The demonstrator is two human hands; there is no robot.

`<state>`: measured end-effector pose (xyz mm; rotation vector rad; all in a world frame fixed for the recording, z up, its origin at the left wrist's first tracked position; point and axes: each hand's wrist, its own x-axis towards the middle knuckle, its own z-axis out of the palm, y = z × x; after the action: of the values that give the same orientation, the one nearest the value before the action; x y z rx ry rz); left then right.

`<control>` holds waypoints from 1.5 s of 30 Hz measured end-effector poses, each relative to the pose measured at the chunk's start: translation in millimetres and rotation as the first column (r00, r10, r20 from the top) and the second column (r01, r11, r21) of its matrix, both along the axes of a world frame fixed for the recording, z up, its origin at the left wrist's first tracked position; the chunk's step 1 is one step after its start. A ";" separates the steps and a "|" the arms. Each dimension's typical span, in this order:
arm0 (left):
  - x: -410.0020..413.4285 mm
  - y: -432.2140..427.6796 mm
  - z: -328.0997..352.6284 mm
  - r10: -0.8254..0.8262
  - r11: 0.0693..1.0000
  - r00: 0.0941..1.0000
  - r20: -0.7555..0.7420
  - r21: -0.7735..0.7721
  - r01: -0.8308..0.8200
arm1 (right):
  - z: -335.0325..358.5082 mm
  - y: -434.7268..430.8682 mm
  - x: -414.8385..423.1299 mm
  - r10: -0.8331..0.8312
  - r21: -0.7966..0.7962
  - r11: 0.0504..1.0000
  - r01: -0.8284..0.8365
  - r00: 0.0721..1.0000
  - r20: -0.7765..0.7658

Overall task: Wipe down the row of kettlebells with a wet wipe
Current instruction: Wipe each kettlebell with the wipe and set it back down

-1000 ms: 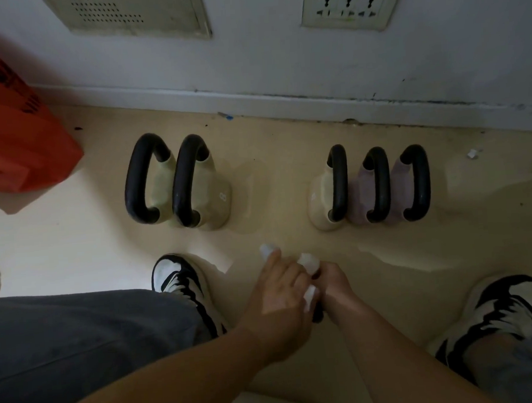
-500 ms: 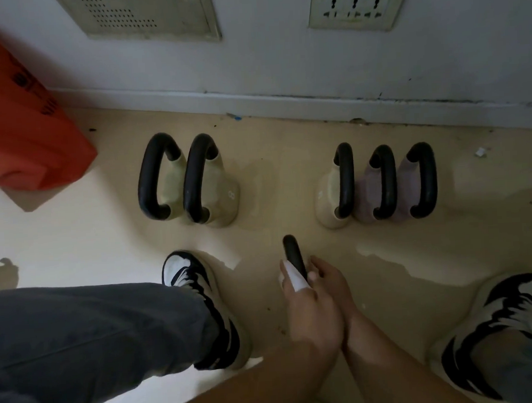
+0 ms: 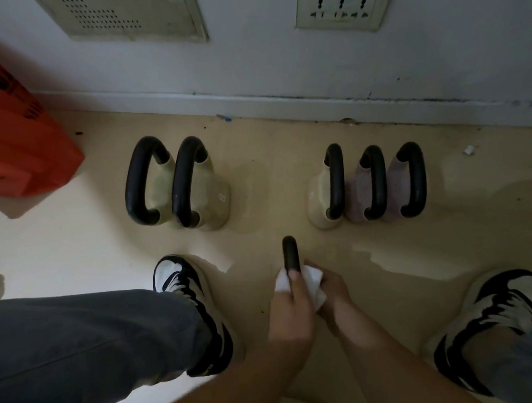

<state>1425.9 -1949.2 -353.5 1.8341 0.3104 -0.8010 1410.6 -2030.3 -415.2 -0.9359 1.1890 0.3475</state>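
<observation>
1. The left hand (image 3: 291,312) wraps a white wet wipe (image 3: 313,284) around the near kettlebell's black handle (image 3: 290,253); the right hand (image 3: 334,293) pinches the wipe beside it.
2. Risk: the wet handle slipping, the kettlebell tipping towards the shoes (image 3: 186,287).
3. Open floor (image 3: 272,176) lies between the kettlebell pair (image 3: 176,183) and trio (image 3: 372,184) by the wall.

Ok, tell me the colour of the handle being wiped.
Black handle, seen in the head view, with the white wipe around it.
</observation>
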 end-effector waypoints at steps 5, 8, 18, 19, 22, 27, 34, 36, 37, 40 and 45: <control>-21.5 11.1 19.7 -0.019 1.000 0.997 0.079 0.001 0.018 | 7.0 5.0 -3.0 -0.162 0.092 0.983 0.160 0.987 0.011; 32.4 -11.3 10.3 -0.071 0.993 0.994 -0.087 0.087 0.079 | 9.1 4.1 -3.4 -0.103 -0.071 0.992 0.104 0.994 0.020; -42.8 24.7 17.7 -0.053 0.997 0.998 0.036 0.057 0.051 | 5.0 2.2 4.3 -0.241 0.050 0.968 0.245 0.968 -0.074; -54.5 29.3 18.6 -0.078 0.995 0.994 0.081 0.066 0.072 | 1.9 0.7 3.5 -0.154 -0.037 0.988 0.152 0.986 -0.064; -33.8 18.8 16.2 -0.037 0.995 0.999 0.030 0.096 0.034 | -3.5 3.0 -3.1 0.068 -0.159 0.985 -0.071 0.997 -0.021; 61.8 -13.0 27.6 0.044 0.998 0.974 -0.223 0.050 -0.033 | 3.3 1.4 -6.4 0.243 -0.316 0.913 -0.256 0.967 -0.082; 15.6 27.9 35.7 -0.021 0.986 0.989 -0.145 0.158 0.044 | -5.6 1.4 1.6 0.024 -0.113 0.993 -0.030 0.998 -0.052; 36.0 33.0 34.5 -0.012 0.965 0.997 -0.074 0.261 0.031 | -5.3 1.9 1.2 0.092 -0.160 0.982 -0.099 0.994 -0.052; 49.8 35.4 34.5 0.003 0.958 0.999 -0.045 0.287 0.010 | -2.7 2.1 1.3 0.126 -0.201 0.970 -0.135 0.990 -0.057; 80.6 45.6 30.5 0.045 0.966 0.997 0.056 0.251 -0.057 | -3.4 1.2 1.1 0.146 -0.210 0.965 -0.155 0.988 -0.057; 63.2 47.7 11.0 -0.417 0.861 0.860 0.296 0.431 0.269 | -6.7 -1.1 -0.1 0.172 -0.204 0.962 -0.182 0.983 -0.063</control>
<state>1489.1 -1901.4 -342.5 2.4081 -0.1440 -0.6315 1410.5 -2031.5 -421.9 -1.2279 1.2014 0.3932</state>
